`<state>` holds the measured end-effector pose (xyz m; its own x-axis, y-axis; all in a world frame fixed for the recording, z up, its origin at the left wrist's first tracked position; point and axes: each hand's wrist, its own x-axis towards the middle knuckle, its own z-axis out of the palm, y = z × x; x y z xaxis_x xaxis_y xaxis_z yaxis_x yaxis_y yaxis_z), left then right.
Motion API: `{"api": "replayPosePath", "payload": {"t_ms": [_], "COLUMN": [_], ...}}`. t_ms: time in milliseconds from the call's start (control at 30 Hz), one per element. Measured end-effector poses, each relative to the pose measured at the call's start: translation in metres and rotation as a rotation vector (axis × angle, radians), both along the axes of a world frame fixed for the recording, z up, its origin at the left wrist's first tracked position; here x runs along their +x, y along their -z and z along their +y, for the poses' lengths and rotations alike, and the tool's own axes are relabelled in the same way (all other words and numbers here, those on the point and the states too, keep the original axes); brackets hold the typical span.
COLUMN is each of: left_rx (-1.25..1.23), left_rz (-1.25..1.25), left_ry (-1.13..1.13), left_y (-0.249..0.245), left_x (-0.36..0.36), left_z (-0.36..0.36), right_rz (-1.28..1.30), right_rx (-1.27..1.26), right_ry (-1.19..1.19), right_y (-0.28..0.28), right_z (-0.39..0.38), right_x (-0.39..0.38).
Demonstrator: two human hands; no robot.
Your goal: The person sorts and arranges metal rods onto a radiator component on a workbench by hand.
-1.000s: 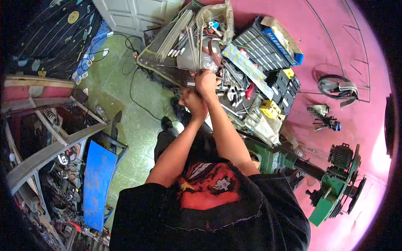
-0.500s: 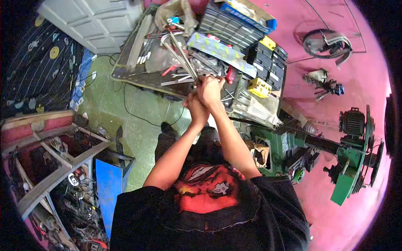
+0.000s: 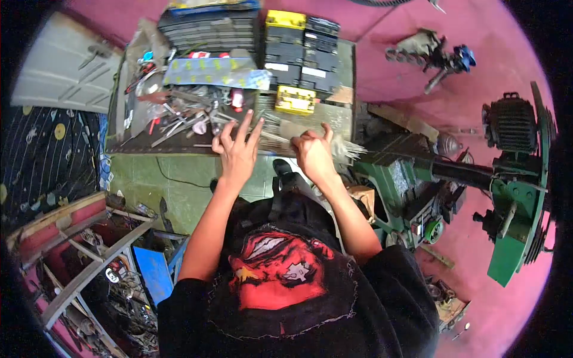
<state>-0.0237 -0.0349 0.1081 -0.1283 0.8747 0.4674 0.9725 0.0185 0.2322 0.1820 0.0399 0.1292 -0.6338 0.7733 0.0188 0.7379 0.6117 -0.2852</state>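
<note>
My left hand (image 3: 237, 154) is open at the front edge of the workbench, its fingers spread over loose metal parts. Nothing shows in its grasp. To its right, my right hand (image 3: 314, 156) has its thumb and fingers drawn together while one finger sticks up. It is over a pile of thin metal rods (image 3: 351, 149) that look like wheel spokes; whether it pinches any is hidden. Near the left hand lie several long metal tools (image 3: 173, 128) and a red-and-white bottle (image 3: 237, 99). A yellow-and-black battery (image 3: 295, 100) sits behind the right hand.
Stacked black batteries (image 3: 283, 56) and a blue patterned strip (image 3: 209, 73) lie farther back on the bench. A green machine with a motor (image 3: 510, 125) stands at the right by the pink wall. At lower left is a metal frame (image 3: 89, 268) holding parts.
My hands were together around long thin rods; now they are apart, the left spread and the right over the spoke-like pile. The camera view has swung to the right.
</note>
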Motion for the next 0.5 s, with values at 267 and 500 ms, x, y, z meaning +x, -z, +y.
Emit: {"api": "replayPosePath", "payload": {"t_ms": [267,500], "left_rx": [-0.228,-0.339], "left_rz": [-0.001,-0.107], "left_ry": [0.509,0.670], "left_y": [0.020,0.031], "left_x": [0.121,0.186], "left_z": [0.056,0.082], "right_rz": [-0.132,-0.218], "right_rx": [0.049,0.083], "right_ry": [0.126,0.227], "right_y": [-0.004,-0.002], "right_z": [-0.009,-0.017], "right_x": [0.178,0.301]}}
